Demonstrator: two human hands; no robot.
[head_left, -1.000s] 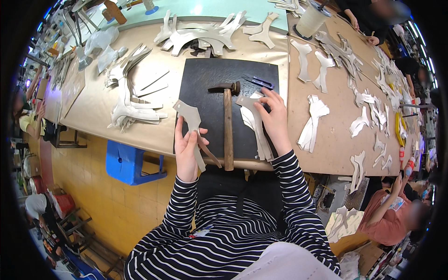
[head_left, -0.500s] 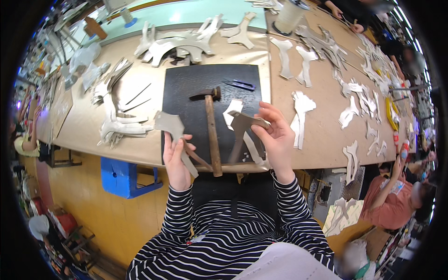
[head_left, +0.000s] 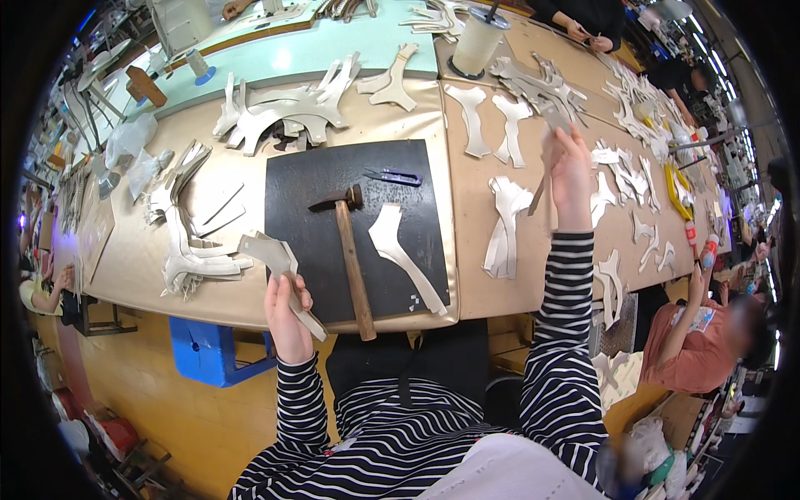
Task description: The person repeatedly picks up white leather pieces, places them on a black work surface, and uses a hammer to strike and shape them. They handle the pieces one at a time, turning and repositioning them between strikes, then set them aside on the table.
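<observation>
My left hand (head_left: 287, 321) is closed around pale grey cut pieces of leather-like sheet (head_left: 271, 252), near the table's front edge. Stretched out over the right part of the table, my right hand (head_left: 572, 187) pinches a grey-brown cut piece (head_left: 544, 171) by its upper end; it hangs down beside the wrist. Between the hands lies a black work mat (head_left: 292, 187). On it rest a hammer (head_left: 354, 267) with a wooden handle, thread snips (head_left: 396, 177) and a single white curved piece (head_left: 396, 242). The hammer's handle end overhangs the front edge.
Stacks of pale cut pieces (head_left: 292, 112) lie behind the mat, with more (head_left: 179, 250) at left and others (head_left: 507, 229) at right. A thread cone (head_left: 479, 46) stands at the back. Below the table is a blue stool (head_left: 200, 354). Another person (head_left: 692, 346) sits at right.
My right hand has swung from above the mat far out to the right, carrying its piece. My left hand keeps its pieces. The whole view has shifted, and the white piece on the mat is now uncovered.
</observation>
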